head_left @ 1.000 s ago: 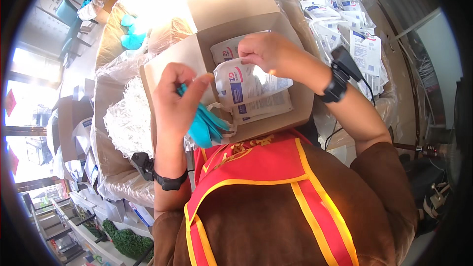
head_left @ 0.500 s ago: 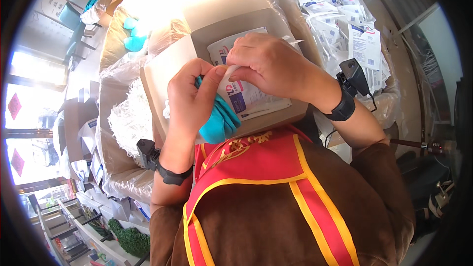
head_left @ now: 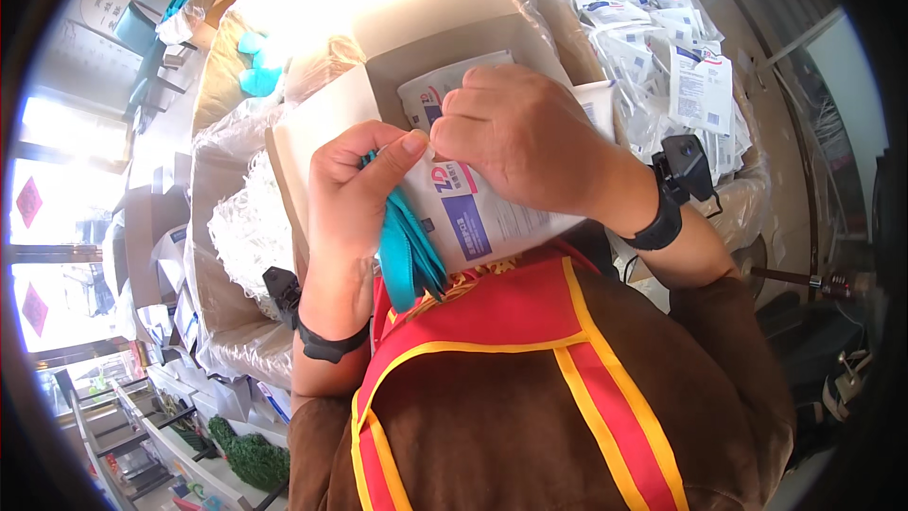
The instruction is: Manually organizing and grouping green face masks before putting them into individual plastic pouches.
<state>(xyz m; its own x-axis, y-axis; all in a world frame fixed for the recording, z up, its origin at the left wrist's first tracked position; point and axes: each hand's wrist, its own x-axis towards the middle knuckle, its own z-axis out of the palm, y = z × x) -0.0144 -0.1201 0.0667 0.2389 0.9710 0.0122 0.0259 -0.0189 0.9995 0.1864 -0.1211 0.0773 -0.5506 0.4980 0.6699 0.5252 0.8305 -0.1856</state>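
I find the left hand clasping a teal bundle, fingertips at the corner of the white packet, which the right hand grips over the carton. A slack left grasp could drop the bundle, I judge; uneven pulling could tear the packet.

Left grip pinches thumb-up close beside the curled right grip, both forearms slanting inward.

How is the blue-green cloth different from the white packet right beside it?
The cloth is plain blue-green; the packet is white with printing. The cloth hangs in narrow folds from the left hand; the packet is wider and smoother, partly covered by the right hand. Both look soft.
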